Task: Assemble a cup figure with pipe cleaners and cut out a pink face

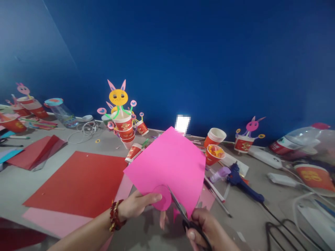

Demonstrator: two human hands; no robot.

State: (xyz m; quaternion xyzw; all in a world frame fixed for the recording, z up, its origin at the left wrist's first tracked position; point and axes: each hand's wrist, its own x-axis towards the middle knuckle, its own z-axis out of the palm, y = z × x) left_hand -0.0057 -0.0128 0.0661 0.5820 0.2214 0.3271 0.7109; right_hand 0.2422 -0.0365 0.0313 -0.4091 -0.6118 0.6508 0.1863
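My left hand (143, 204), with a beaded bracelet on its wrist, pinches a pink paper circle (162, 198) against a large bright pink sheet (172, 160). The thumb lies on top and fingertips show below. In my right hand (205, 226) are black-handled scissors (180, 206), their blades at the right edge of the circle, over the sheet's lower part. A small cut flap of pink paper hangs beside the blades. Whether the blades are fully closed is hard to tell.
Left lie a red sheet (78, 183) and light pink paper. Behind stand decorated cups (123, 123) and a stack of cups (214, 136). Right are a blue glue gun (243, 183), a purple glue stick (221, 174), pens, cables and a plastic bottle (295, 139). A blue wall rises behind.
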